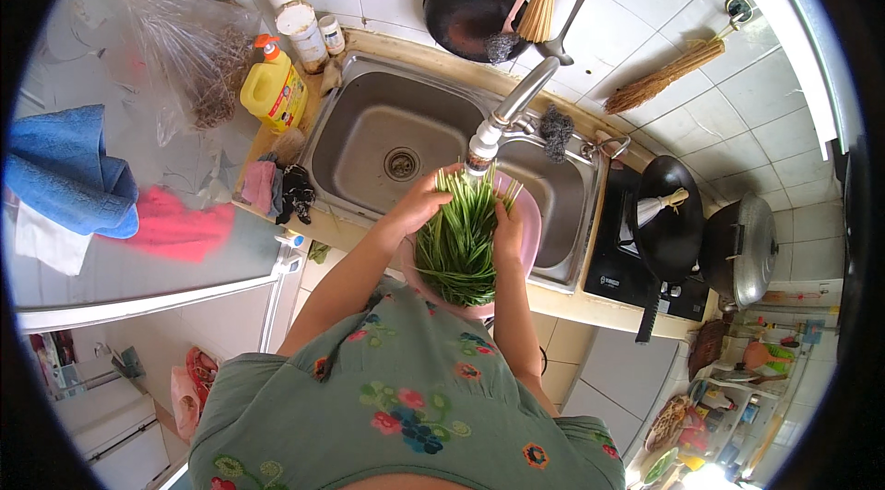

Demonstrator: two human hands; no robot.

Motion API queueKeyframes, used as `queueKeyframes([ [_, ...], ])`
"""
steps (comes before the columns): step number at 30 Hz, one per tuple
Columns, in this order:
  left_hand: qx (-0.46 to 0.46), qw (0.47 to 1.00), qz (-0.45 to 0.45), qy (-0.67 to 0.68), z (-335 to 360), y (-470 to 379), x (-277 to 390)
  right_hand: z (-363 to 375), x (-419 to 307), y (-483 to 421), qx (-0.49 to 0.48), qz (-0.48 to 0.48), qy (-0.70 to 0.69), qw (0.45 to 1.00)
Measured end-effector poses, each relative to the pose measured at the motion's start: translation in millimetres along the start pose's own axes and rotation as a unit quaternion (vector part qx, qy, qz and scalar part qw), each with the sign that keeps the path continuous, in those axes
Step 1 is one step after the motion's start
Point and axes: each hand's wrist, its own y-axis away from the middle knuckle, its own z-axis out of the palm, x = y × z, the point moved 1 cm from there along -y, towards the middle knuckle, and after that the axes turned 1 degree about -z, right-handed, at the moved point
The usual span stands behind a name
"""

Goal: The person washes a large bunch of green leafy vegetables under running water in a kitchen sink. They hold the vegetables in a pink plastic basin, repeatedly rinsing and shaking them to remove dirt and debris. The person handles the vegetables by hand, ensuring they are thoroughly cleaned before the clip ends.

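Note:
A thick bundle of long green leafy stalks, which look like Chinese chives (460, 241), lies in a pink plastic basin (529, 217) at the near side of the sink. My left hand (422, 199) grips the bundle's left side near the cut ends. On the other side, the fingers of my right hand (508, 227) close around the stalks. The faucet spout with its white filter head (482, 148) is directly above the cut ends; whether water runs is hard to tell. Much of the basin's inside is hidden under the greens.
Two stainless-steel bowls form the sink (366, 123). A yellow pump bottle (276, 89) and rags (259, 186) stand left of it. To the right, a black wok (667, 227) sits on the gas stove (608, 272). Steel wool (555, 134) rests behind the faucet.

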Motion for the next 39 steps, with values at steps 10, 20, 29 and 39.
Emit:
queueKeyframes([
  [10, 0.065, 0.994, 0.059, -0.061, 8.9, -2.4, -4.7, 17.3, -24.8, 9.0, -0.022, 0.028, -0.072, 0.997],
  [20, 0.096, 0.994, 0.040, -0.018, 1.1, -1.7, -14.7, -16.2, 14.8, -1.9, -0.008, 0.086, -0.223, 0.971],
  [29, 0.102, 0.994, 0.025, 0.009, 0.1, -1.2, -18.0, -18.0, 19.1, 0.6, -0.016, 0.036, -0.263, 0.964],
  [39, 0.126, 0.991, 0.034, -0.003, 0.0, 0.0, -19.7, 37.5, -55.8, 40.9, 0.078, -0.293, 0.244, 0.921],
])
